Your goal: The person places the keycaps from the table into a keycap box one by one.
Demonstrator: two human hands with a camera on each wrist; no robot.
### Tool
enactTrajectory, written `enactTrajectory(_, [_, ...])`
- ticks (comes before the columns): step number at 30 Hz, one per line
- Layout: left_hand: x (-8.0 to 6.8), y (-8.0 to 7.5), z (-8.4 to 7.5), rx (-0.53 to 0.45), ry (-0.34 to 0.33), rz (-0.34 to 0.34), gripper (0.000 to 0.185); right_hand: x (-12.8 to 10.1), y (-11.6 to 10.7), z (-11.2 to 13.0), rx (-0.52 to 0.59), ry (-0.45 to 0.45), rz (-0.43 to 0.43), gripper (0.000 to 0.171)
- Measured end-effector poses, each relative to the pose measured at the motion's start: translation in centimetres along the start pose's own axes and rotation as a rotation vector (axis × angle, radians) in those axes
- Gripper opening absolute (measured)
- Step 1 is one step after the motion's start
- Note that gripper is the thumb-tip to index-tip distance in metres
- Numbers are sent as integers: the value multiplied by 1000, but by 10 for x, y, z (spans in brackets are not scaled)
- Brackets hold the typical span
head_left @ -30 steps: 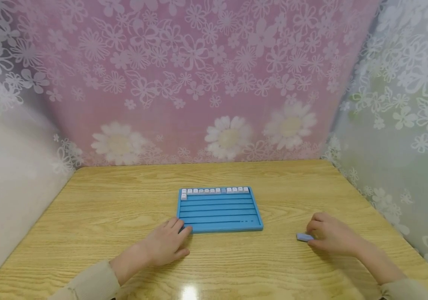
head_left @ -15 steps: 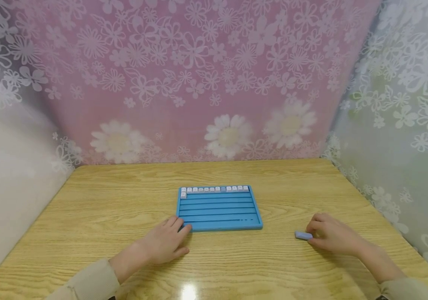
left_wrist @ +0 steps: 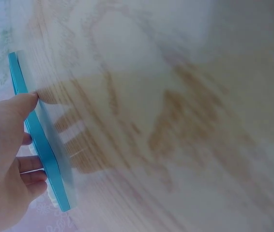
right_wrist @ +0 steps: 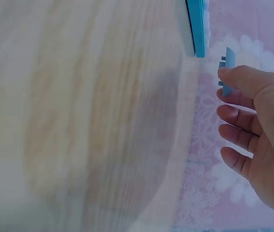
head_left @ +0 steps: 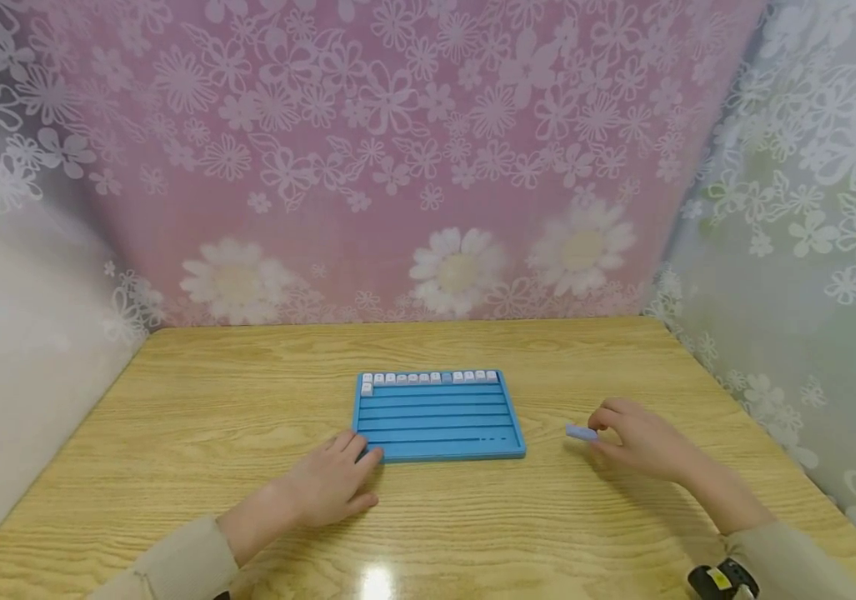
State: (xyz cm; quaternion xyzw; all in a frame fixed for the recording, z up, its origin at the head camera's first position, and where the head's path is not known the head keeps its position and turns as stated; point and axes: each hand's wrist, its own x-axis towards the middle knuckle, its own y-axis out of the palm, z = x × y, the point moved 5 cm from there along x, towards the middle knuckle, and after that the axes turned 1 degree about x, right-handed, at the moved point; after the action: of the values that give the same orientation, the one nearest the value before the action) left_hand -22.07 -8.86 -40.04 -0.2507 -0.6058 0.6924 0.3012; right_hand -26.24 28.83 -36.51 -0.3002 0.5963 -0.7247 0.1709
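A blue ridged tray [head_left: 438, 447] lies in the middle of the wooden table [head_left: 247, 417], with a row of small white and grey keycaps [head_left: 428, 379] along its far edge. My left hand [head_left: 333, 483] rests on the table with its fingers against the tray's near left corner; the left wrist view shows the thumb and fingers on the tray's edge [left_wrist: 40, 140]. My right hand [head_left: 638, 437] is raised just right of the tray and pinches a long light-blue keycap [head_left: 581, 432] between thumb and forefinger; the keycap [right_wrist: 228, 67] also shows in the right wrist view.
A pink flowered curtain [head_left: 397, 167] hangs behind the table, a pale flowered one [head_left: 810, 208] on the right and a whitish panel [head_left: 15, 333] on the left. The table's near edge carries a light glare [head_left: 378, 579].
My right hand has picked the light-blue keycap up off the table and carried it left and away from me, towards the tray. The left hand has stayed at the tray's corner.
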Motion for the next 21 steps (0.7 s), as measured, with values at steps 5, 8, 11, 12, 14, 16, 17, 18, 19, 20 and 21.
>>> enactTrajectory(5, [0, -2, 0, -2, -3, 11, 54, 22, 1, 13, -18, -32, -13, 17])
enactTrajectory(8, [0, -1, 0, -3, -7, 18, 55, 37, 6, 19, -8, -46, -3, 16])
enactTrajectory(11, [-1, -1, 1, -10, -10, 21, 55, 51, 11, 24, 8, -52, 2, 17])
enactTrajectory(12, [-1, 0, 1, -11, -11, 22, 55, 56, 12, 26, 12, -53, -2, 17])
enactTrajectory(14, [-2, 0, 1, -12, -11, 23, 55, 65, 14, 30, 27, -51, -10, 17])
enactTrajectory(16, [-2, -1, 1, -10, -10, 23, 55, 74, 16, 33, 37, -49, -21, 18])
enactTrajectory(17, [-2, -1, 1, -6, -9, 24, 55, 77, 17, 34, 40, -47, -23, 18])
enactTrajectory(18, [-2, -1, 1, -2, -7, 25, 56, 81, 18, 36, 46, -47, -25, 18])
enactTrajectory(19, [-2, -1, 1, 1, -5, 26, 56, 84, 19, 37, 53, -48, -25, 18])
enactTrajectory(20, [-1, -1, 1, 6, -4, 25, 56, 87, 20, 39, 59, -51, -25, 18])
enactTrajectory(21, [-2, -1, 1, 6, -3, 24, 56, 91, 21, 41, 63, -59, -27, 18])
